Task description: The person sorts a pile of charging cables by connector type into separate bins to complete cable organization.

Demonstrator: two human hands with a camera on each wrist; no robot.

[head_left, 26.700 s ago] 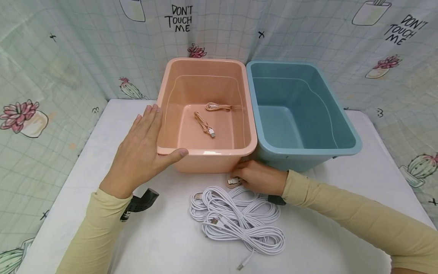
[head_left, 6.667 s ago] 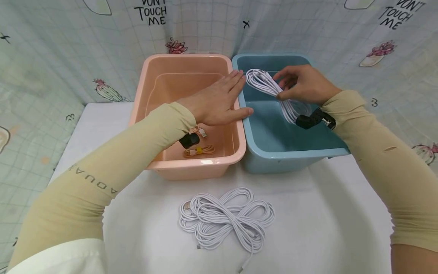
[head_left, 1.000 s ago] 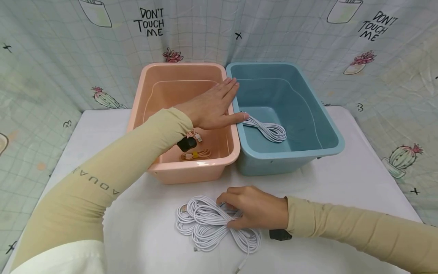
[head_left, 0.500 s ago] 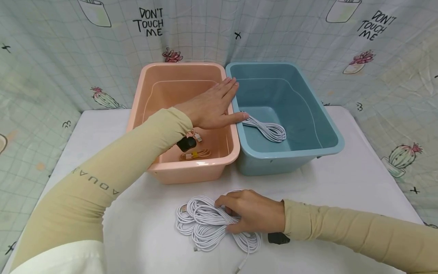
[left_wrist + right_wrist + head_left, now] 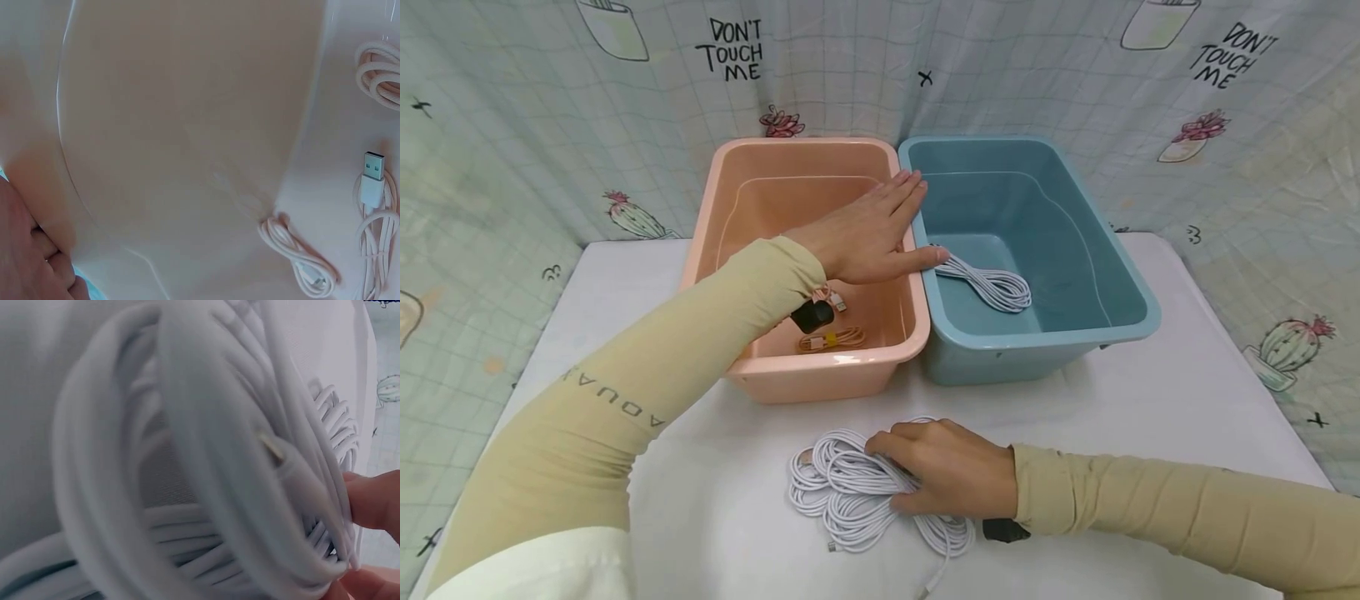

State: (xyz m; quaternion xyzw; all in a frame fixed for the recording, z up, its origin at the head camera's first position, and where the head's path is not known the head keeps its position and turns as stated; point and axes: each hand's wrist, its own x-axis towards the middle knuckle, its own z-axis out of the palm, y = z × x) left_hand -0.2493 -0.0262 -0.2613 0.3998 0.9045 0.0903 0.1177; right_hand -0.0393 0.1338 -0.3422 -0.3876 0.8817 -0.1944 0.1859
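Note:
My left hand (image 5: 872,233) lies flat with fingers straight across the adjoining rims of the pink bin (image 5: 827,360) and the blue bin (image 5: 1045,338). Thumb and fingers of my right hand (image 5: 951,471) grip a coiled white USB cable (image 5: 212,437) in the pile of white cables (image 5: 853,479) on the table; its metal plug shows in the right wrist view. One bundled white cable (image 5: 996,289) lies inside the blue bin. Several peach-coloured USB cables, such as this one with its plug up (image 5: 373,194), lie on the pink bin's floor, partly hidden by my left arm in the head view.
The bins stand side by side at the back of the white table (image 5: 730,492), against a patterned curtain (image 5: 842,75). My left forearm (image 5: 647,367) crosses over the pink bin. A loose cable end (image 5: 925,590) points toward the near edge.
My right hand released a white cable into the blue bin and came down to the pile. Over the last second it shifts slightly left and nearer; my left hand stays still. Earlier, more peach cables entered the pink bin.

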